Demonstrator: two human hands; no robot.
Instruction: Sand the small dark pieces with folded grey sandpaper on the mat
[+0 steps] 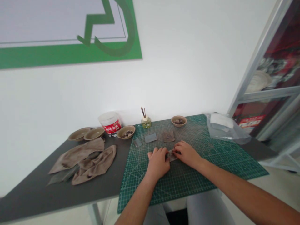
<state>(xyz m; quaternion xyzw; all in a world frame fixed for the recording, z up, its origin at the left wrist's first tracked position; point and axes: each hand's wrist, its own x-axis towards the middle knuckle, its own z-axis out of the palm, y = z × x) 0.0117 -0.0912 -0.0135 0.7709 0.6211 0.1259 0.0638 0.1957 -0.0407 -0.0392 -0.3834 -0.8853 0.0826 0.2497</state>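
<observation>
1. On my feed, the bare left hand [157,162] and right hand [186,153] sit close together, fingers curled inward.
2. Both hands are clenched on a narrow, flat grey-brown strip [172,155]; neither has released it, and the fingers hide much of it.
3. The strip lies over the middle of a green gridded cutting mat [225,165]; I cannot tell whether it touches.
4. Near the mat's back edge are a flat grey rectangular piece [150,137], a flat brown square piece [168,136] and a round tan bowl [179,121].
5. Beyond the mat's left edge, two crumpled taupe cloths [82,159] lie on a dark grey table [35,200].
</observation>
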